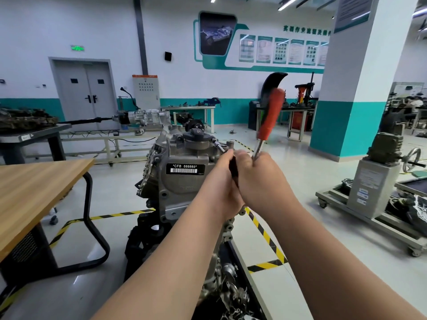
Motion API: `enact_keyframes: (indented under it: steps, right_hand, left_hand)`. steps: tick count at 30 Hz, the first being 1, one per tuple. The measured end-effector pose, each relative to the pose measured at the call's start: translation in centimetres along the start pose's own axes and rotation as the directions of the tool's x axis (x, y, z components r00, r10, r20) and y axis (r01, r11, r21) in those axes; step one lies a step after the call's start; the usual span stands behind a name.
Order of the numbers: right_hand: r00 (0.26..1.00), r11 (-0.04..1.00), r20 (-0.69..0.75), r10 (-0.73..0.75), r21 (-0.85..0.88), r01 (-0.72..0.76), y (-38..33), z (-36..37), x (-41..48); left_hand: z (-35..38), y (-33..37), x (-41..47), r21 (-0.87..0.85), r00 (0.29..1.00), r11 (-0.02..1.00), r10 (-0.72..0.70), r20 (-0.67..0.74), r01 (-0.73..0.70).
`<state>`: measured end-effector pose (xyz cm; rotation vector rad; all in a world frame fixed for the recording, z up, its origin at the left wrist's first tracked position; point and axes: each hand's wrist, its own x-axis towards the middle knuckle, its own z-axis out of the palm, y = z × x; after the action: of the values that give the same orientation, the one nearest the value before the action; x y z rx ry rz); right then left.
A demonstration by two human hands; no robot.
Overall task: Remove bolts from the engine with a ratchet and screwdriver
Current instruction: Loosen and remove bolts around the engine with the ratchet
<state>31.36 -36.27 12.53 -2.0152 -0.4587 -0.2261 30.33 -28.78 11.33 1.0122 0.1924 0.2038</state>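
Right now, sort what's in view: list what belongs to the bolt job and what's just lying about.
In use: engine; ratchet, held in the left hand; screwdriver, held in the right hand.
Lying about: wooden table; gearbox near the door; grey wheeled stand.

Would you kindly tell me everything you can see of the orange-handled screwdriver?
The screwdriver has a thick orange-red handle, plastic by its look, with a dark strip down its left side, and a thin bright metal shaft. It stands handle up, leaning slightly right, blurred, beside the top of the engine. The right hand grips its lower shaft, fingers curled round it, hiding the tip; that hand and the left hand also grip the black ratchet.
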Motion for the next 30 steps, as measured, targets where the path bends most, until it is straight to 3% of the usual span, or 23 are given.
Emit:
enact_keyframes:
  steps: [3,4,7,8,10,14,17,20,22,23,24,26,28,30]
  right_hand:
    - [0.975,0.914,0.107,0.194,0.341,-0.22,0.3,-0.2,-0.3]
    - [0.949,0.821,0.19,0.251,0.478,-0.313,0.3,-0.4,-0.4]
    - [0.837,0.38,0.469,0.28,0.747,-0.546,0.3,-1.0,-0.5]
    - [0.815,0.285,0.517,0.261,0.766,-0.577,0.3,-1.1,-0.5]
    - [0.8,0.227,0.546,0.248,0.771,-0.596,0.5,-1.1,-0.6]
    - [0.807,0.248,0.521,0.28,0.772,-0.585,0.9,-0.8,-0.7]
    - [0.832,0.365,0.468,0.299,0.749,-0.553,0.8,-0.9,-0.7]
    - [0.913,0.701,0.277,0.299,0.585,-0.407,0.3,-1.2,-0.7]
    - [0.983,0.956,0.09,0.16,0.236,-0.177,-0.2,-1.4,-0.6]
    - [0.999,0.999,0.036,0.033,0.015,-0.033,-0.3,-1.4,-0.4]
    - [0.996,0.973,0.027,-0.086,-0.212,0.09,-0.3,-1.3,-0.3]
    - [0.963,0.813,0.044,-0.267,-0.527,0.249,-0.2,-1.0,-0.1]
    - [0.951,0.764,0.058,-0.305,-0.581,0.281,-0.3,-0.9,0.0]
    - [0.978,0.887,0.066,-0.199,-0.413,0.208,-0.4,-0.8,0.2]
  left_hand:
    - [-0.3,-0.4,0.0,-0.039,1.0,0.999,0.004,0.0,-0.004]
    - [-0.4,-0.5,0.0,-0.022,1.0,1.0,-0.008,0.02,0.008]
    - [-0.4,-0.7,-0.3,0.012,0.998,0.999,-0.05,0.029,0.05]
    - [-0.4,-0.8,-0.3,0.014,0.999,0.999,-0.05,0.019,0.05]
    - [-0.5,-1.0,-0.3,0.028,0.998,0.998,-0.055,0.009,0.055]
    - [-0.5,-1.2,-0.1,0.053,0.998,0.996,-0.07,-0.001,0.07]
    - [-0.6,-1.3,0.1,0.075,0.999,0.996,-0.053,-0.009,0.054]
    - [-0.5,-1.0,0.1,0.071,0.999,0.997,-0.009,-0.031,0.011]
    - [-0.4,-0.8,0.1,0.014,0.999,1.0,0.028,-0.034,-0.028]
    - [-0.5,-0.8,0.2,-0.001,0.999,0.999,0.036,-0.028,-0.036]
    - [-0.5,-0.7,0.2,-0.006,0.999,0.999,0.037,-0.016,-0.037]
    - [-0.6,-0.7,0.1,-0.01,0.999,1.0,0.027,0.022,-0.027]
    - [-0.7,-0.7,0.0,-0.043,0.997,0.999,0.029,0.065,-0.026]
    - [-0.8,-0.7,-0.3,-0.072,0.996,0.997,0.037,0.08,-0.031]
